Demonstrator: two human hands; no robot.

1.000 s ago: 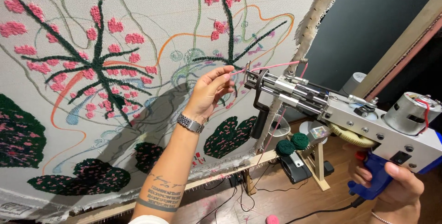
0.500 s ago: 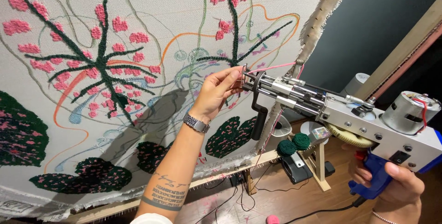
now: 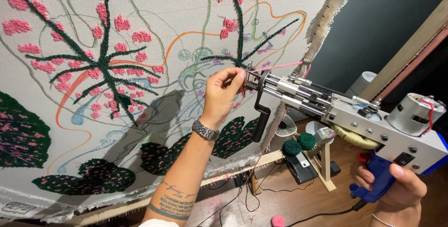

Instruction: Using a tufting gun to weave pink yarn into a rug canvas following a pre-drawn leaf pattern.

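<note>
My right hand (image 3: 396, 187) grips the blue handle of a metal tufting gun (image 3: 354, 115) at lower right, its nose aimed at a stretched white cloth (image 3: 154, 17) tufted with pink blossoms and dark green leaves. My left hand (image 3: 223, 94), with a metal watch on the wrist, pinches a strand of pink yarn (image 3: 275, 66) right at the gun's needle tip, just in front of the cloth. The yarn runs back along the top of the gun.
The cloth hangs on a wooden frame (image 3: 252, 161) with tack strips along its edge. Below, dark green yarn cones (image 3: 298, 144) sit on a small wooden stand. Cables and pink yarn scraps lie on the wooden floor (image 3: 289, 203). A dark wall stands at right.
The gun has come a little closer to the cloth. My left hand has stayed at the needle tip with its fingers working the pink yarn.
</note>
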